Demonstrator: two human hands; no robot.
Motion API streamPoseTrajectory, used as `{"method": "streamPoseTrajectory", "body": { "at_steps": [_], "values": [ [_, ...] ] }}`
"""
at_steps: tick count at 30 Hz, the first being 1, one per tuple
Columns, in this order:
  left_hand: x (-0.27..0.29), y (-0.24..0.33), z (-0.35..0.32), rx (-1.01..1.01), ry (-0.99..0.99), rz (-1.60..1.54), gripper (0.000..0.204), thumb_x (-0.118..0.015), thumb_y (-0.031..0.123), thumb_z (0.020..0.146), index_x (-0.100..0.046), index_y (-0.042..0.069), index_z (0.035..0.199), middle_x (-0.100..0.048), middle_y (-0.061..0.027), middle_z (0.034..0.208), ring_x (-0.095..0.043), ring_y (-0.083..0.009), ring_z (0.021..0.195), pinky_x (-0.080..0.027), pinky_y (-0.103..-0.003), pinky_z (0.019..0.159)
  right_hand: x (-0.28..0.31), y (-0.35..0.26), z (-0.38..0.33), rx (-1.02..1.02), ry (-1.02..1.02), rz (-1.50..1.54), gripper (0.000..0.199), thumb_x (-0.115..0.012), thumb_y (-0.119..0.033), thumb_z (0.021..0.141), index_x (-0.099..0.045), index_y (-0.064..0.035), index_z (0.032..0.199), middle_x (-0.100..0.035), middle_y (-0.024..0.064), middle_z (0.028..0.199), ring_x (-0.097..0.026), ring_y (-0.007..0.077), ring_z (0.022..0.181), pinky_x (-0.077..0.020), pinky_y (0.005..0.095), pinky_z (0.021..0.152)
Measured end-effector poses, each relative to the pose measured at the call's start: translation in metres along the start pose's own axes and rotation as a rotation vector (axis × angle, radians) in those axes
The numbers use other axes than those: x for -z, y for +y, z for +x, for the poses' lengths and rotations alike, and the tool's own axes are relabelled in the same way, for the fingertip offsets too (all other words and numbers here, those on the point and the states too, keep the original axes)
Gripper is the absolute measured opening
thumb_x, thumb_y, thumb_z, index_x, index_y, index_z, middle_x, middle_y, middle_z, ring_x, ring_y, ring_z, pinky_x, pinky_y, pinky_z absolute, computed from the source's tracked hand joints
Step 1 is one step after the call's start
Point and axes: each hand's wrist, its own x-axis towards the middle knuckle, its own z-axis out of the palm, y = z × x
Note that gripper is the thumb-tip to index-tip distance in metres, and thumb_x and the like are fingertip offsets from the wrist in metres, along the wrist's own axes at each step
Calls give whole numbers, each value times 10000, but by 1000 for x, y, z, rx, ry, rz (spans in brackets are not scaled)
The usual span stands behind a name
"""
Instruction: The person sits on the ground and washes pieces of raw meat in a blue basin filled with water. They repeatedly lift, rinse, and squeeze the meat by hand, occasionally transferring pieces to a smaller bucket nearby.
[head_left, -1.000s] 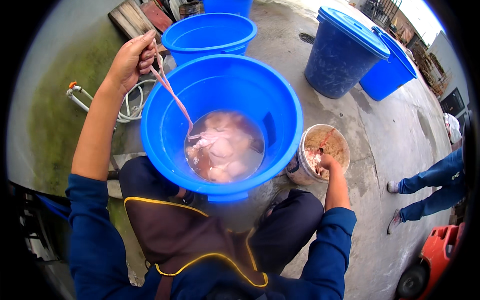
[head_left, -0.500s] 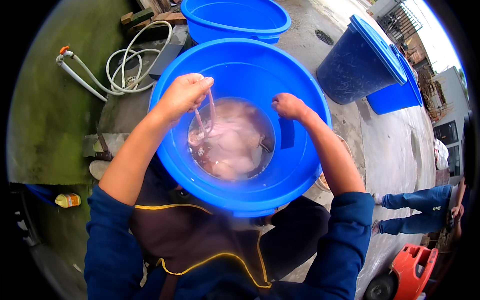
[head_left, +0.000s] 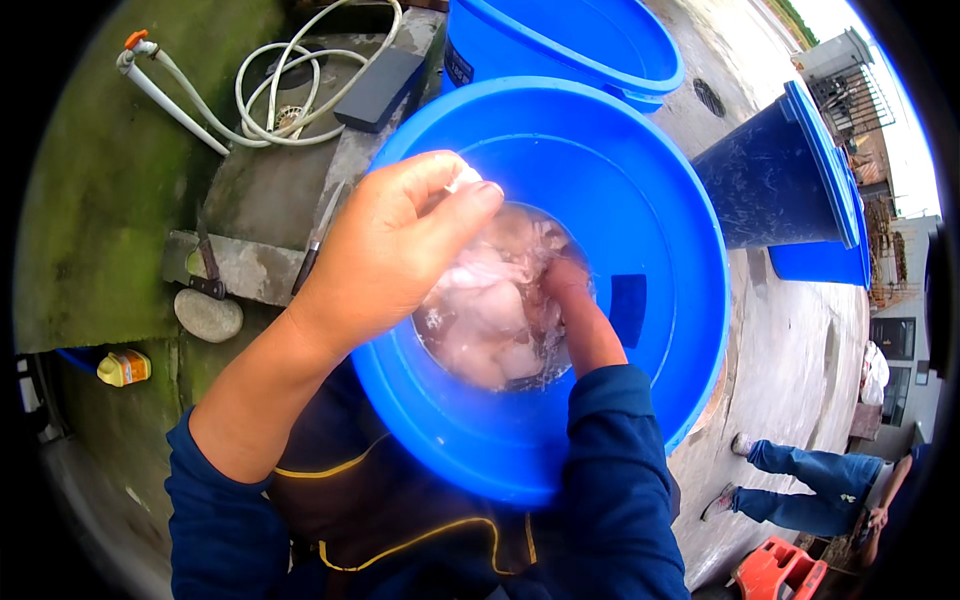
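Observation:
A big round blue plastic tub stands before me with cloudy water in it. Pale pink intestines, soft and slippery looking, lie in that water. Raised over the tub's left side, my left hand pinches a whitish end of intestine between thumb and forefinger. My right hand reaches down into the water at the right of the heap. Its fingers are under the surface, so their grip is hidden.
Another blue tub stands behind, with a dark blue bin to the right. A white hose, grey block, knife, cleaver-like blade and stone lie left. A person in jeans stands at right.
My right hand has gone from the tub's right wall down into the water. My left hand, closer to my view, keeps its pinch. The hanging loop of intestine no longer shows.

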Motion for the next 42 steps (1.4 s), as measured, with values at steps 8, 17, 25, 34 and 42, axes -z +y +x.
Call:
{"method": "streamPoseTrajectory", "body": {
  "at_steps": [8, 17, 25, 34, 42],
  "values": [
    [-4, -6, 7, -3, -36, 11, 213, -595, 246, 1008, -649, 43, 970, -550, 31, 737, -466, -37, 655, -381, -212, 569, 43, -4, -19, 227, -265, -67, 532, -755, -371, 778, -683, -121, 1242, -682, 158, 1226, -642, 282, 1148, -485, 381, 991],
    [-11, -31, 33, -1, -271, 48, 271, -593, 217, 996, -666, 19, 1165, -558, 29, 717, -514, -46, 663, -413, -217, 579, 212, -107, -117, 970, -207, 963, 567, -760, -146, 815, -560, -49, 1336, -674, 103, 1197, -619, 216, 1126, -485, 362, 972],
    [8, -46, 48, -25, -294, 168, 242, -658, 295, 953, -660, 58, 902, -588, 3, 719, -517, -71, 608, -408, -237, 539, 297, -111, -221, 658, -53, 816, 205, -567, -242, 1001, -673, -68, 1022, -521, -53, 708, -437, 36, 599, -332, 213, 516],
    [21, -52, 47, 49, -294, 240, 193, -625, 222, 928, -696, 42, 918, -628, -33, 734, -584, -133, 630, -490, -292, 585, 405, -53, -313, 776, 298, 1055, 229, -525, -236, 1038, -642, -51, 1106, -417, -66, 693, -322, 31, 544, -238, 208, 472],
    [12, -56, 49, 96, -276, 296, 172, -566, 163, 975, -664, 25, 949, -608, -26, 731, -560, -100, 594, -474, -254, 534, 506, 4, -395, 677, 848, 584, 127, -586, -68, 966, -659, -41, 1067, -562, -15, 839, -539, 130, 772, -482, 276, 695]
  ]
}}
